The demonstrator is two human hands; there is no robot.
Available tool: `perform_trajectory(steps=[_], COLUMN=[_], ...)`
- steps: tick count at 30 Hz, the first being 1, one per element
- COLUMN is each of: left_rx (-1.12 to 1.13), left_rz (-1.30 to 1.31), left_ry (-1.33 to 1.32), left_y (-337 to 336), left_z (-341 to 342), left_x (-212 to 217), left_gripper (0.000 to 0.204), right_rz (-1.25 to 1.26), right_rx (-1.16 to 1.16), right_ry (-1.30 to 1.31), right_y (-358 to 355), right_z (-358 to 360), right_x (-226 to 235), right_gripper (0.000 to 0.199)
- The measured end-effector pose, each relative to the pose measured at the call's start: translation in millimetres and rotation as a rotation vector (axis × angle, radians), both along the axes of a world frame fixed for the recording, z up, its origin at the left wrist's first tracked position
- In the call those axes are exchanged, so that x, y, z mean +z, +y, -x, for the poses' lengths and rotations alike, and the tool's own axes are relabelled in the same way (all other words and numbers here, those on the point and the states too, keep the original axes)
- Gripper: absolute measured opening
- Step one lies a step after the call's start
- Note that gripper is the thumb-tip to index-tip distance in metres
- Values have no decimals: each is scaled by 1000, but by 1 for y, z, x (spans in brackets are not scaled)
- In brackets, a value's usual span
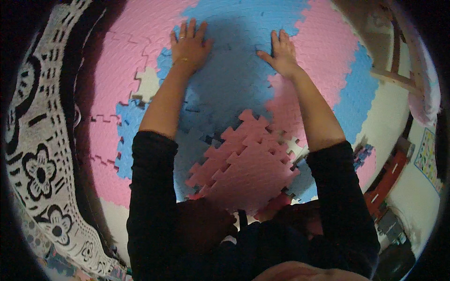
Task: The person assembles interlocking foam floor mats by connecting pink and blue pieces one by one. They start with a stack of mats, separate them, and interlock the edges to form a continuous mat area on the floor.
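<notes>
Both my arms reach forward over interlocking foam floor mats in pink and blue. My left hand lies flat with fingers spread, across the seam between the pink mat and the blue mat. On the other side, my right hand rests palm down, thumb apart, where blue meets the right-hand pink mat. Neither hand holds anything. Close to my body, loose pink foam tiles lie stacked at an angle on top of the blue, their toothed edges showing.
A black-and-white flowered cloth hangs along the left. Pale floor shows through a gap beside my left forearm. At right are a blue mat strip, a wooden frame, a red object and a colourful sheet.
</notes>
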State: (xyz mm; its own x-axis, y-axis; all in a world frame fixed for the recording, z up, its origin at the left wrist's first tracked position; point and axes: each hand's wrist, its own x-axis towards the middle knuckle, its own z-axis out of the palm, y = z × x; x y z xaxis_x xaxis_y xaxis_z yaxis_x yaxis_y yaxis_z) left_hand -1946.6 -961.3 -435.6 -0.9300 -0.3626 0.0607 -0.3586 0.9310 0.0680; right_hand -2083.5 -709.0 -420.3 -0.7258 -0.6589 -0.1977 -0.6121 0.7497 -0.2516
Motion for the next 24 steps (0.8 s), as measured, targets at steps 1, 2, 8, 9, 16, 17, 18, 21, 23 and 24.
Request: perform_trajectory(steps=[1, 2, 8, 9, 16, 17, 18, 21, 23, 24], left_rx=[12, 20, -263, -227, -41, -30, 3, -10, -182, -232], left_rz=[13, 24, -106, -112, -247, -306, -269, -122, 22, -15], left_ry=[-17, -18, 276, 156, -285, -330, -266, -114, -40, -70], left_y=[2, 4, 25, 37, 37, 40, 38, 56, 82, 90], left_z=[0, 4, 42, 51, 127, 137, 140, 126, 106, 99], left_x=[0, 1, -4, 9, 59, 56, 46, 12, 1, -1], left_gripper=[55, 55, 53, 54, 74, 71, 73, 71, 58, 59], right_rz=[-19, -42, -180, -200, 4, -25, -36, -58, -95, -121], right_rx=[-17, -39, -90, -93, -255, -243, -228, -133, -36, 25], right_ry=[-18, -21, 45, 76, 209, 202, 183, 102, 46, 8], right_y=[-1, -2, -16, -15, -9, -6, -11, -15, -7, 2], right_z=[-10, -14, -22, -23, -47, -46, -49, -42, -21, -9], right_x=[-1, 1, 6, 4, -8, -10, -8, 4, 15, 17], right_gripper=[102, 103, 100, 99, 92, 92, 92, 92, 92, 93])
